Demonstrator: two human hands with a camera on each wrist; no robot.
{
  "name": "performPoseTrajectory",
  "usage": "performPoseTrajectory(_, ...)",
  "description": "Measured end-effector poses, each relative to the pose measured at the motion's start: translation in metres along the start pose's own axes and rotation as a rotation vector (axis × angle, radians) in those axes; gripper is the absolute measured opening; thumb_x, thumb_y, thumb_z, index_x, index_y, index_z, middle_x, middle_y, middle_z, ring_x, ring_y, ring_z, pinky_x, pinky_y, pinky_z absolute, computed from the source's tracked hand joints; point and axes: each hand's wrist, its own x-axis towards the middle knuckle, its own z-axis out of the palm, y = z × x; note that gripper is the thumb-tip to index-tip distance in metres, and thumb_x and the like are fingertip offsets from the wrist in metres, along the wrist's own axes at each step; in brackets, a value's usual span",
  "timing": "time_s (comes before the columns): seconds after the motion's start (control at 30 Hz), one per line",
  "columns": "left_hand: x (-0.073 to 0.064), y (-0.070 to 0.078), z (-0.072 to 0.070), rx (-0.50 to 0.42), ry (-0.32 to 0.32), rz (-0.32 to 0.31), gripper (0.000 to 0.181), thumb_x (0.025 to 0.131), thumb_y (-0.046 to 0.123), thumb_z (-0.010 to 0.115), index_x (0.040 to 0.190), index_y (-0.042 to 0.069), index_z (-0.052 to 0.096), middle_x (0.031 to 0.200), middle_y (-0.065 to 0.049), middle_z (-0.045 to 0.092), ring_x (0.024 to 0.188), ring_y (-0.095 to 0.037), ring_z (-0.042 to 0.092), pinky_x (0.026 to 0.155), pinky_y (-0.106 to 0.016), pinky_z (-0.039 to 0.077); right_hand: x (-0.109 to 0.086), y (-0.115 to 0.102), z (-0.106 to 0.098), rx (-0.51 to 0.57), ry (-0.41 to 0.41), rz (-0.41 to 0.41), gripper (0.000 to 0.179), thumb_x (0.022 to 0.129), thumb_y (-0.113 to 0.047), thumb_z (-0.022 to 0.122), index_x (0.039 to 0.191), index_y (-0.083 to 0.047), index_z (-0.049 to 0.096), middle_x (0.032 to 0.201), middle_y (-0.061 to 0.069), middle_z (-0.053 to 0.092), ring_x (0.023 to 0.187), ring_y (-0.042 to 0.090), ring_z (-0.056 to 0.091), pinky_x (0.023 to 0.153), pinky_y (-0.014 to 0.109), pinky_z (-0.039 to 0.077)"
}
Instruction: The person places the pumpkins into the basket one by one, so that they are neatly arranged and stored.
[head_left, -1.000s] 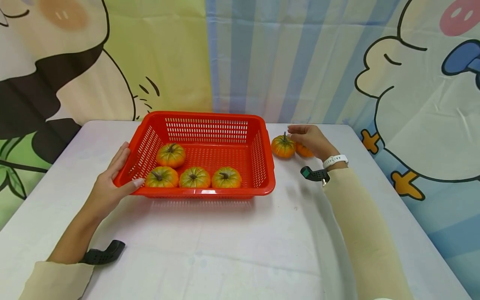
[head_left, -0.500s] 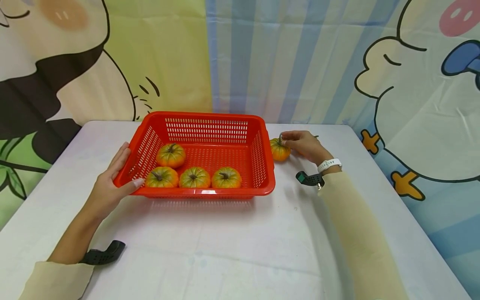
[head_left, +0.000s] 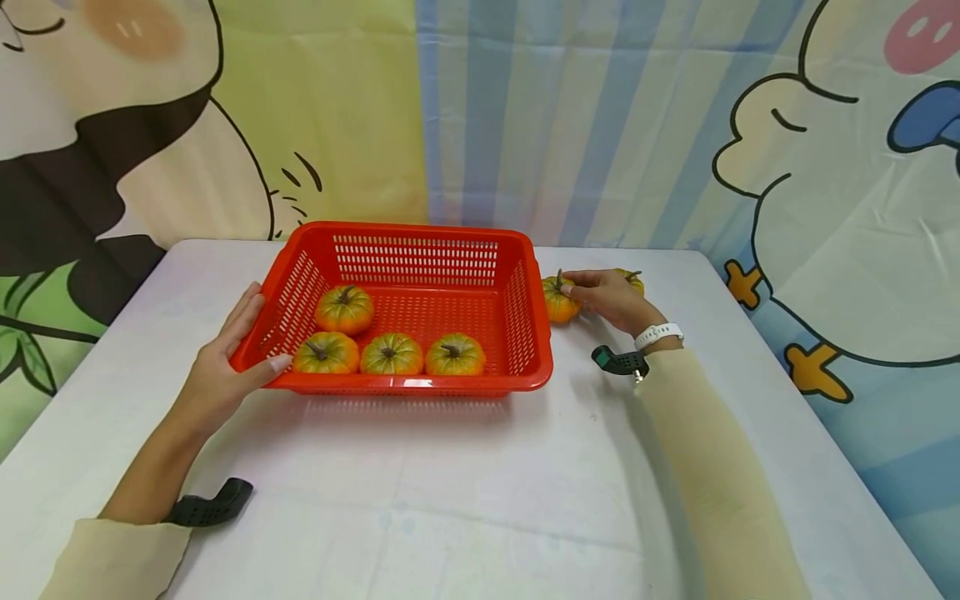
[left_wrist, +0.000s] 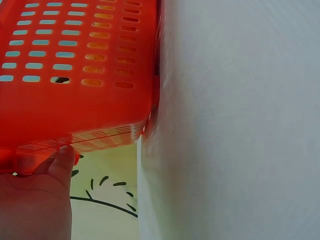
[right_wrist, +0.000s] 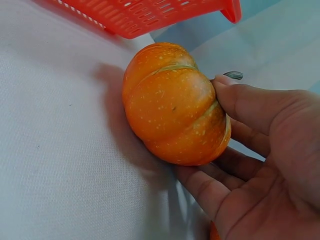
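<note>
A red plastic basket [head_left: 420,382] sits on the table, with several small orange-green pumpkins [head_left: 343,309] inside, mostly along its front and left. My left hand [head_left: 217,371] rests on its front left corner, thumb over the front rim and fingers fairly straight along the left side. To the right of the basket, my right hand [head_left: 611,298] grips another pumpkin [right_wrist: 172,107]. In the right wrist view its thumb presses near the stem and its fingers lie against the lower side. One more pumpkin [head_left: 634,282] is partly hidden behind the right hand.
A white cloth covers the table [head_left: 420,500]. Behind it hangs a printed curtain [head_left: 487,117] with cartoon animals and blue stripes, close to the table's back edge. The basket's right rim stands just left of the gripped pumpkin.
My right hand has moved a little left, from above between the two pumpkins to the nearer one, and grips it. That pumpkin has shifted slightly toward the basket. The left hand stays put.
</note>
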Motion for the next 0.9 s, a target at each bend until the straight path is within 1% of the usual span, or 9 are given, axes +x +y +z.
performPoseTrajectory(0.27, -0.001, 0.001, 0.001, 0.003, 0.002, -0.006, 0.088, 0.090, 0.019, 0.068, 0.157, 0.020, 0.011, 0.162, 0.010, 0.005, 0.147, -0.022, 0.013, 0.078, -0.008, 0.043, -0.002, 0.000, 0.001, 0.032, 0.015, -0.004, 0.048, 0.095, -0.026, 0.065, 0.140, -0.012, 0.054, 0.141, 0.008, 0.051, 0.125, 0.025, 0.048, 0.104, 0.044, 0.041)
performPoseTrajectory(0.4, 0.000, 0.001, 0.000, 0.002, 0.001, -0.005, 0.089, 0.089, 0.019, 0.068, 0.157, 0.021, 0.011, 0.162, 0.010, 0.005, 0.147, -0.023, 0.013, 0.078, -0.008, 0.044, -0.001, 0.000, 0.000, 0.050, 0.044, 0.018, 0.049, 0.095, -0.027, 0.065, 0.141, -0.014, 0.053, 0.142, 0.007, 0.050, 0.124, 0.024, 0.047, 0.104, 0.043, 0.042)
performPoseTrajectory(0.57, 0.000, 0.000, 0.000, -0.002, -0.001, -0.007, 0.089, 0.089, 0.018, 0.068, 0.157, 0.021, 0.010, 0.162, 0.010, 0.005, 0.147, -0.022, 0.012, 0.077, -0.008, 0.044, -0.001, -0.005, -0.001, 0.151, 0.094, 0.062, 0.049, 0.095, -0.024, 0.065, 0.142, -0.015, 0.053, 0.145, 0.007, 0.047, 0.125, 0.024, 0.046, 0.103, 0.040, 0.043)
performPoseTrajectory(0.77, -0.001, 0.001, 0.000, 0.008, 0.000, 0.004, 0.089, 0.089, 0.020, 0.068, 0.156, 0.020, 0.011, 0.162, 0.011, 0.005, 0.147, -0.020, 0.012, 0.079, -0.010, 0.044, -0.004, -0.014, -0.004, 0.301, 0.125, 0.075, 0.050, 0.096, -0.021, 0.063, 0.144, -0.013, 0.050, 0.147, 0.005, 0.044, 0.125, 0.022, 0.045, 0.104, 0.036, 0.042)
performPoseTrajectory(0.83, -0.001, 0.002, 0.000, 0.015, 0.004, 0.004, 0.089, 0.089, 0.022, 0.069, 0.156, 0.020, 0.011, 0.162, 0.012, 0.006, 0.147, -0.019, 0.011, 0.080, -0.011, 0.044, -0.005, -0.016, -0.005, 0.319, 0.134, 0.083, 0.051, 0.096, -0.023, 0.064, 0.144, -0.014, 0.050, 0.147, 0.004, 0.044, 0.122, 0.021, 0.047, 0.105, 0.036, 0.040)
performPoseTrajectory(0.9, -0.001, 0.003, 0.001, 0.021, 0.005, 0.002, 0.089, 0.089, 0.023, 0.069, 0.156, 0.020, 0.011, 0.162, 0.013, 0.006, 0.147, -0.019, 0.011, 0.080, -0.012, 0.044, -0.005, -0.017, -0.008, 0.314, 0.151, 0.085, 0.052, 0.095, -0.025, 0.065, 0.144, -0.016, 0.050, 0.145, 0.004, 0.045, 0.116, 0.021, 0.048, 0.105, 0.037, 0.040)
